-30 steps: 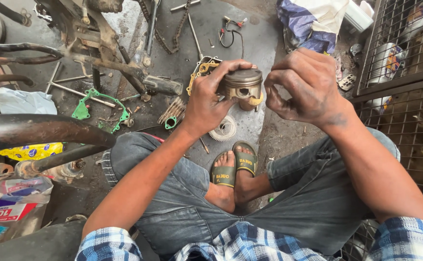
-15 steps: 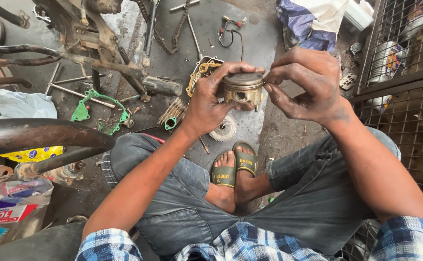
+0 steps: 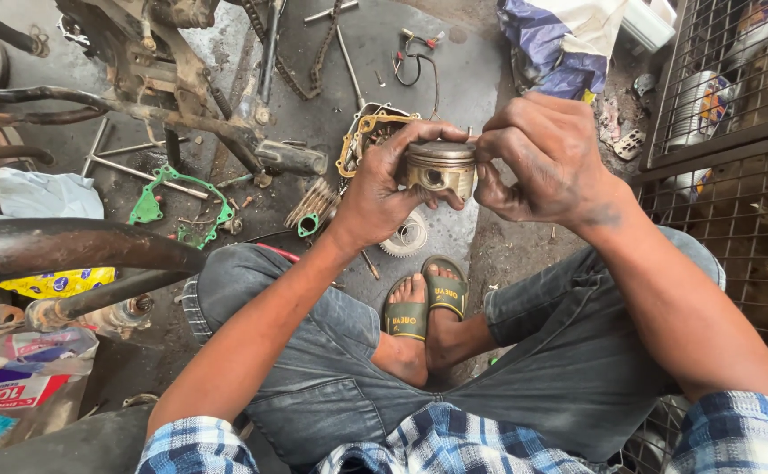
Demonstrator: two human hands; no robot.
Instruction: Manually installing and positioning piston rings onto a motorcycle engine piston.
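A person is sitting cross-legged in jeans [image 3: 331, 351] and green sandals [image 3: 426, 303]. Above the feet, the left hand [image 3: 384, 189] is curling its fingers around a metal piston [image 3: 438, 168], gripping it from the left. The right hand [image 3: 546, 158] is pinching the piston's top edge with closed fingertips. Farther off, a green gasket [image 3: 177, 204] and a chain [image 3: 300, 66] are lying on the grimy floor [image 3: 454, 70].

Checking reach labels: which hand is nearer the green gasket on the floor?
Left. The left hand grips the piston on the side toward the green gasket, which lies on the floor off to its left. The right hand is on the piston's far side, farther away.
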